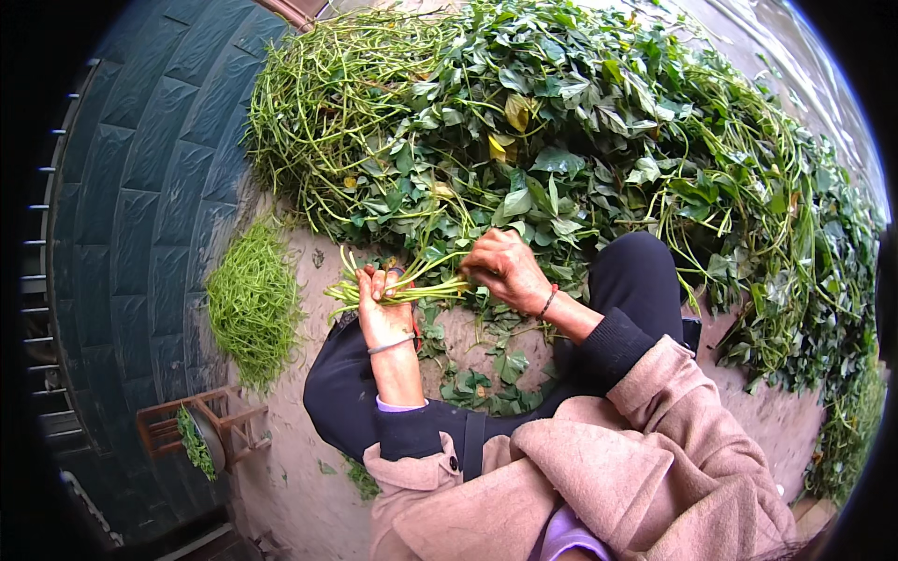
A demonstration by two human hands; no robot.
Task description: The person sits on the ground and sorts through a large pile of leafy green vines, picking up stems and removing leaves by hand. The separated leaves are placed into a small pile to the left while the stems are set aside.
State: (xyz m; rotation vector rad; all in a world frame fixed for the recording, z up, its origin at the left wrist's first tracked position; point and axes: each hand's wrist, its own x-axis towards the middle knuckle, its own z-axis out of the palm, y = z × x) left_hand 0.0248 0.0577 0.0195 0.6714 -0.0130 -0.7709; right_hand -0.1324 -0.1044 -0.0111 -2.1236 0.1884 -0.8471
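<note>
My left hand, palm up and wearing a bracelet, is closed around a bunch of long green leaf stalks. The stalks lie crosswise and stick out on both sides of the fist. At their right end my right hand has its fingers curled together, and one thin stalk runs up to its fingertips, which are partly hidden. Just beyond both hands rises a large heap of leafy green vines, apparently sweet potato. Loose torn leaves lie on the floor between my legs.
Left of my knee is a pile of trimmed green stalks. A small wooden stool holds a round bowl with greens in it. A dark tiled wall borders the left. The heap curves around to my right over the concrete floor.
</note>
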